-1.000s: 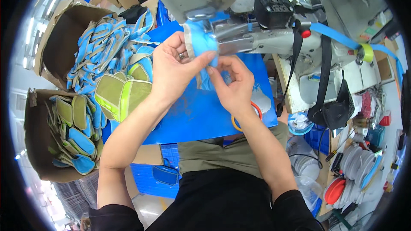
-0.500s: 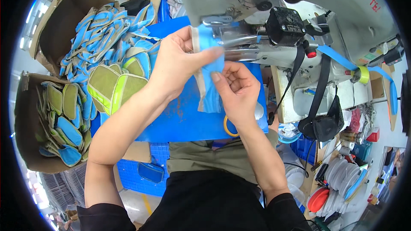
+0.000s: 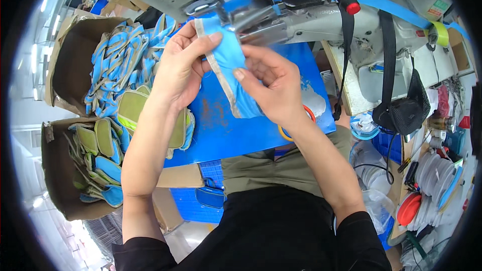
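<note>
A light-blue fabric piece with a beige edge [image 3: 227, 56] is held in the air between both my hands, just in front of a sewing machine [image 3: 321, 27]. My left hand [image 3: 183, 65] grips its upper left part, thumb on top and fingers behind. Lower on the right side, my right hand [image 3: 273, 80] pinches the cloth between thumb and curled fingers. Beneath them spreads a blue work surface [image 3: 221, 140]. Partly behind my right forearm, scissors with an orange-and-red handle [image 3: 284, 133] lie on it.
At the left stand two cardboard boxes, one by blue-and-beige fabric pieces [image 3: 120, 65], the other [image 3: 60, 180] holding green-and-blue pads. More pads [image 3: 131, 108] lie beside my left forearm. A black pouch [image 3: 401, 108] hangs on straps at right, near a blue tape [image 3: 394, 9].
The view has shifted, so the surroundings sit differently. Both hands still hold the fabric piece, which now slants more, and my left thumb has drawn back toward its beige edge.
</note>
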Demonstrator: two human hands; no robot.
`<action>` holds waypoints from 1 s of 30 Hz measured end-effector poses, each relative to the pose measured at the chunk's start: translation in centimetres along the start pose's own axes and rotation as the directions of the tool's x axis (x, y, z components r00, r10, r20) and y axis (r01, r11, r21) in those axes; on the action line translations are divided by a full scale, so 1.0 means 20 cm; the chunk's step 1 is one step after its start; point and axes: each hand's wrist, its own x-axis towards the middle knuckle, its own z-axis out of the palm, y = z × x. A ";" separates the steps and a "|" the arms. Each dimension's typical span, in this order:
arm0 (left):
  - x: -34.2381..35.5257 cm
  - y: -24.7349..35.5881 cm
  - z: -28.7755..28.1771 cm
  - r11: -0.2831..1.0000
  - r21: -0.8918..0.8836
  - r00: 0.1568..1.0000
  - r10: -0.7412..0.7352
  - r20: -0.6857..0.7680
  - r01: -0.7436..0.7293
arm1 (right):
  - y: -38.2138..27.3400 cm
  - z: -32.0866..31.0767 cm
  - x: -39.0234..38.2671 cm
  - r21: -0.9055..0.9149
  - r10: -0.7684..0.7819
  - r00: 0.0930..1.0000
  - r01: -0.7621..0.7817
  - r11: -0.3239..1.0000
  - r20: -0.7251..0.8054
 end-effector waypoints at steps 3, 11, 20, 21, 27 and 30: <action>0.01 0.01 -0.01 1.000 -0.001 1.000 -0.024 -0.004 0.024 | 0.03 -0.01 0.00 0.036 0.023 1.000 -0.023 0.999 -0.005; -0.01 0.05 0.04 0.996 -0.052 0.995 -0.076 -0.065 0.073 | -0.02 0.01 -0.02 0.067 0.091 0.996 -0.090 0.994 -0.013; 0.06 0.07 -0.01 0.982 -0.140 0.990 -0.135 -0.039 0.128 | -0.17 0.04 0.01 0.100 0.292 0.955 -0.286 0.953 -0.046; 0.06 0.07 -0.01 0.981 -0.150 0.991 -0.129 -0.038 0.122 | -0.18 0.05 0.01 0.111 0.304 0.952 -0.297 0.948 -0.046; 0.05 0.03 -0.01 0.977 -0.193 0.994 -0.098 -0.036 0.090 | -0.19 0.01 0.02 0.125 0.286 0.958 -0.287 0.950 0.028; -0.04 0.01 0.05 0.991 -0.136 0.997 -0.033 -0.071 0.023 | -0.26 -0.06 0.00 -0.038 0.216 0.975 -0.219 0.975 -0.055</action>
